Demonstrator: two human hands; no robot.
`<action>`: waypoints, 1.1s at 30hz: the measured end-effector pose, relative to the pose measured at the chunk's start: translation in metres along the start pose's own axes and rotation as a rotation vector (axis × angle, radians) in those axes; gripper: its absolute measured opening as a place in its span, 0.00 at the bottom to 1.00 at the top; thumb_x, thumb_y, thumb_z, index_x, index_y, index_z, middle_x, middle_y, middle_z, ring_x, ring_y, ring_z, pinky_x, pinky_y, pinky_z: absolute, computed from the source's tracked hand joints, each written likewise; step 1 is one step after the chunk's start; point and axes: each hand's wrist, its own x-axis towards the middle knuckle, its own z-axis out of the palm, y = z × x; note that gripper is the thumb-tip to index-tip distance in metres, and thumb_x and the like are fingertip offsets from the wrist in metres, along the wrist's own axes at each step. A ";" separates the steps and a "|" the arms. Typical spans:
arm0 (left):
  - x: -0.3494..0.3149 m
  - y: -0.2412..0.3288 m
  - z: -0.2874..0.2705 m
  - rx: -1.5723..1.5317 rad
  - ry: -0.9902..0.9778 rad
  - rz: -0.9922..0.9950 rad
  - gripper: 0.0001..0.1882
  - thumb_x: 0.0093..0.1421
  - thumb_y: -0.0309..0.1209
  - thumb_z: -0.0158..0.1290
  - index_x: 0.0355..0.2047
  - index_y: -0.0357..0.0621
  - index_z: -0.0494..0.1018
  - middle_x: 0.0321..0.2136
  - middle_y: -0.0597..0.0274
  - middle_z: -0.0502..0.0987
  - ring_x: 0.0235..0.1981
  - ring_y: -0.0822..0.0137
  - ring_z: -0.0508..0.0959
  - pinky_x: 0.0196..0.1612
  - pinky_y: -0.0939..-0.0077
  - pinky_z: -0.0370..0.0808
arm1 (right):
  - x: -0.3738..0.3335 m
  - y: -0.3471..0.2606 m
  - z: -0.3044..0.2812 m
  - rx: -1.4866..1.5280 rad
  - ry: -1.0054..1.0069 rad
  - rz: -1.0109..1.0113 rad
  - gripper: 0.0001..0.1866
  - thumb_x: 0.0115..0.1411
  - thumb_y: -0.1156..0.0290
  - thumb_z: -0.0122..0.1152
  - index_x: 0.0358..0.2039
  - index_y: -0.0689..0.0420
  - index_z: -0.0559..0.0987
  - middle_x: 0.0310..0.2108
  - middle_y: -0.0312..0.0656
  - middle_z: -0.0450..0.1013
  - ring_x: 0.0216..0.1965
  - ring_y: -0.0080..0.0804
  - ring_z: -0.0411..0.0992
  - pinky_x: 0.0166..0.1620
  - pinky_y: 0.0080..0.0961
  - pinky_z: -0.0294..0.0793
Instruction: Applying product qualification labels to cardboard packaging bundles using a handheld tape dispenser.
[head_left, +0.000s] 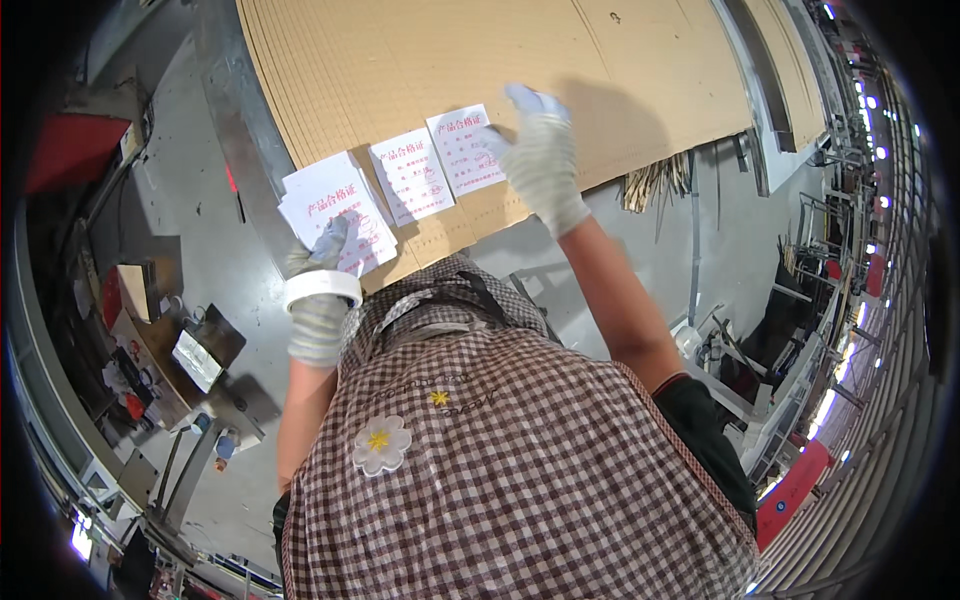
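Note:
My gloved left hand (322,252) is closed on a stack of white certificate cards (330,190) with red print, its thumb over the lower face of the top card. A white tape roll (322,288) sits around my left wrist like a bracelet. To the right of the stack, two single cards lie flat on corrugated cardboard: a middle card (412,178) and a right card (465,150). At the right card's edge is my gloved right hand (541,155), fingers stretched forward and partly apart, with nothing visible in them. Both gloves are striped knit with bluish fingertips.
Layered cardboard sheets (420,60) cover the work surface, with a metal edge (240,120) along the left. Thin strips (652,185) hang in a bundle below the right front edge. A cluttered bench (150,350) stands on the grey floor at the left.

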 end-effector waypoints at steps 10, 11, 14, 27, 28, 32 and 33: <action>-0.035 0.002 0.031 0.217 -0.246 0.076 0.17 0.59 0.27 0.60 0.48 0.37 0.73 0.40 0.62 0.79 0.38 0.73 0.78 0.40 0.78 0.76 | -0.067 -0.060 -0.007 1.341 -0.612 0.497 0.13 0.57 0.71 0.65 0.40 0.65 0.81 0.33 0.37 0.78 0.34 0.20 0.74 0.38 0.19 0.75; -0.027 -0.011 0.024 0.180 -0.086 -0.091 0.18 0.58 0.28 0.60 0.48 0.38 0.72 0.41 0.60 0.79 0.38 0.70 0.79 0.40 0.76 0.78 | -0.063 -0.048 -0.009 1.121 -0.656 0.387 0.12 0.58 0.72 0.65 0.41 0.65 0.81 0.35 0.40 0.79 0.37 0.21 0.75 0.39 0.19 0.75; -0.011 -0.019 0.020 -0.198 0.054 -0.039 0.15 0.57 0.29 0.62 0.44 0.41 0.75 0.39 0.60 0.79 0.37 0.70 0.79 0.37 0.73 0.79 | -0.033 -0.026 -0.003 1.144 -0.349 0.211 0.18 0.54 0.73 0.68 0.44 0.65 0.78 0.35 0.43 0.80 0.36 0.22 0.76 0.39 0.23 0.77; -0.020 -0.010 0.040 0.137 -0.034 0.102 0.18 0.54 0.22 0.63 0.46 0.37 0.74 0.37 0.61 0.80 0.36 0.74 0.78 0.37 0.78 0.76 | -0.035 -0.039 -0.021 0.808 -0.390 0.297 0.16 0.53 0.65 0.69 0.39 0.62 0.80 0.30 0.43 0.78 0.31 0.27 0.76 0.35 0.24 0.75; -0.019 -0.017 0.039 0.214 -0.099 0.103 0.17 0.55 0.22 0.62 0.46 0.38 0.74 0.37 0.62 0.80 0.35 0.74 0.78 0.37 0.78 0.76 | -0.039 -0.048 -0.028 0.964 -0.749 0.410 0.14 0.54 0.67 0.69 0.37 0.62 0.80 0.30 0.40 0.78 0.30 0.24 0.75 0.33 0.21 0.75; -0.015 -0.025 0.038 0.081 -0.106 0.058 0.17 0.57 0.26 0.61 0.47 0.39 0.73 0.39 0.61 0.79 0.37 0.71 0.78 0.38 0.75 0.77 | -0.056 -0.044 -0.015 1.197 -0.636 0.479 0.11 0.54 0.70 0.68 0.35 0.63 0.81 0.29 0.38 0.77 0.30 0.19 0.74 0.31 0.17 0.74; -0.015 -0.021 0.037 -0.023 -0.071 -0.061 0.18 0.58 0.28 0.61 0.48 0.40 0.72 0.42 0.59 0.78 0.40 0.67 0.79 0.39 0.72 0.78 | -0.049 -0.042 -0.024 1.207 -0.629 0.486 0.11 0.54 0.70 0.68 0.34 0.63 0.82 0.29 0.38 0.78 0.30 0.19 0.74 0.32 0.17 0.74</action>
